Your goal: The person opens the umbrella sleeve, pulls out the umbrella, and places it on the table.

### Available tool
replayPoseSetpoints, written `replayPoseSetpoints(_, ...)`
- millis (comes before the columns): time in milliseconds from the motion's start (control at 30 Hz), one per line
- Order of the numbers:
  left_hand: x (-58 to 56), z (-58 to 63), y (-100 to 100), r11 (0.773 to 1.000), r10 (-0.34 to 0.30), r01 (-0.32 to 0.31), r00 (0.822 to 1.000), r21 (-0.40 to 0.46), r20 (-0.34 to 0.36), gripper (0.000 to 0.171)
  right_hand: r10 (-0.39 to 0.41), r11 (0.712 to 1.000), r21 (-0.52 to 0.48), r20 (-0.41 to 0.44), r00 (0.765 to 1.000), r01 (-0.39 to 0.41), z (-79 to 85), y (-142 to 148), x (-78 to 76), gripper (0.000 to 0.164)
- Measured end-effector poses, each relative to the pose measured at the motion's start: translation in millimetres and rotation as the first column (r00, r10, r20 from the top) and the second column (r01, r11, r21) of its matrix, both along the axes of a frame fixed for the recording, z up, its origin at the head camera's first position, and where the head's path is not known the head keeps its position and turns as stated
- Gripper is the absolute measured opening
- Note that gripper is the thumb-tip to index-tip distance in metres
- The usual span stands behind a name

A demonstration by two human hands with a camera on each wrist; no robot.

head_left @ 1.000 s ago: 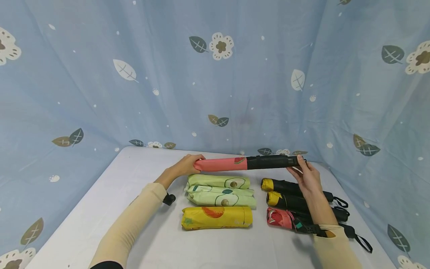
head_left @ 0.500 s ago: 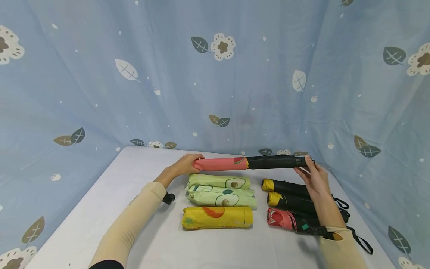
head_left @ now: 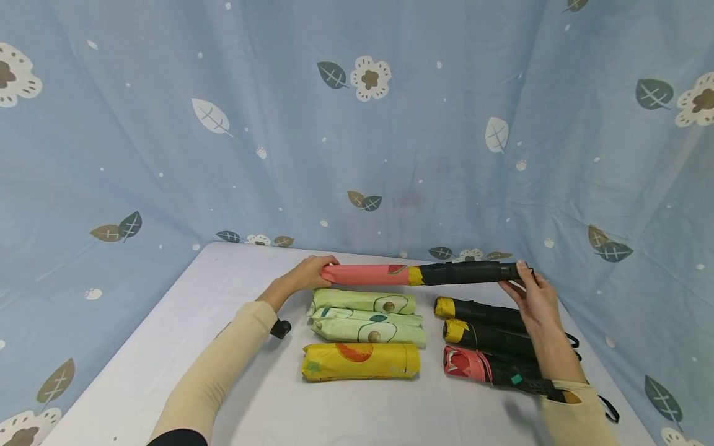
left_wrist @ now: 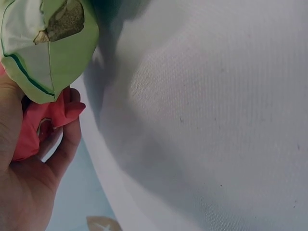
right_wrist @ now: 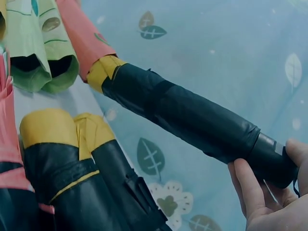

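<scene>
My left hand grips the far left end of a pink watermelon-print umbrella sleeve; its fingers curl round the pink fabric in the left wrist view. From the sleeve's right mouth a folded black umbrella sticks out, showing a yellow band at that mouth. My right hand pinches the umbrella's black handle end between thumb and fingers. Sleeve and umbrella form one nearly level line above the back of the table. Any part of the umbrella inside the sleeve is hidden.
Two green avocado-print sleeves and a yellow orange-print sleeve lie mid-table. To the right lie two black umbrellas with yellow ends and one with a pink end, partly under my right forearm. A blue patterned curtain hangs behind.
My right hand has moved to the right with the black umbrella, and its yellow band has come into sight at the sleeve's mouth. My left hand has stayed nearly still on the sleeve.
</scene>
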State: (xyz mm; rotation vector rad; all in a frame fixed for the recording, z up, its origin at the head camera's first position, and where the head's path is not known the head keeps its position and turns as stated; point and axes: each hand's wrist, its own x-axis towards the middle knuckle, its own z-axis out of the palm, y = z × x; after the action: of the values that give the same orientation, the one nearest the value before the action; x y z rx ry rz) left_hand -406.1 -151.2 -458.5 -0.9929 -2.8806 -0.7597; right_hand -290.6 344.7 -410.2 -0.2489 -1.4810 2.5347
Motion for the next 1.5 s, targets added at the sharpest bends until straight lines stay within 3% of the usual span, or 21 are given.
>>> replayPoseSetpoints(167,1.6,0.7,1,1.000,-0.014,0.014,1.000,-0.010,0.006,0.044,-0.014,0.999,0.030,0.022,1.000,0.013,-0.8,5,2.5,0.071)
replayPoseSetpoints(433,2.6,-0.1,-1,0.998,-0.037,0.037,0.999,-0.056,0.010,0.041,-0.011,0.999,0.035,0.000,1.000,0.011,-4.7,13,6.4,0.042)
replayPoseSetpoints(700,3.0,-0.1,0,0.996,-0.048,0.050,0.998,-0.078,0.036,0.040,-0.020,0.999,0.039,0.011,1.000,0.020,-8.8,19,9.2,0.036)
replayPoseSetpoints(1000,5.1,4.5,0,0.998,-0.057,0.058,0.998,-0.028,0.017,0.037,-0.007,0.998,0.060,0.036,0.999,0.005,-15.1,24,6.6,0.052)
replayPoseSetpoints(1233,8.1,7.0,-1,0.999,-0.035,0.036,0.999,-0.011,0.023,0.041,0.034,0.999,0.033,0.100,0.994,-0.038,-18.9,35,0.6,0.088)
replayPoseSetpoints(1367,6.4,4.4,-5,1.000,-0.027,0.027,1.000,-0.009,0.010,0.043,0.088,0.995,0.026,0.160,0.983,-0.094,-20.7,43,-1.4,0.091)
replayPoseSetpoints(1500,5.2,2.9,-8,1.000,-0.020,0.020,1.000,-0.019,0.002,0.045,0.158,0.979,0.090,0.225,0.961,-0.182,-21.2,50,-2.4,0.087)
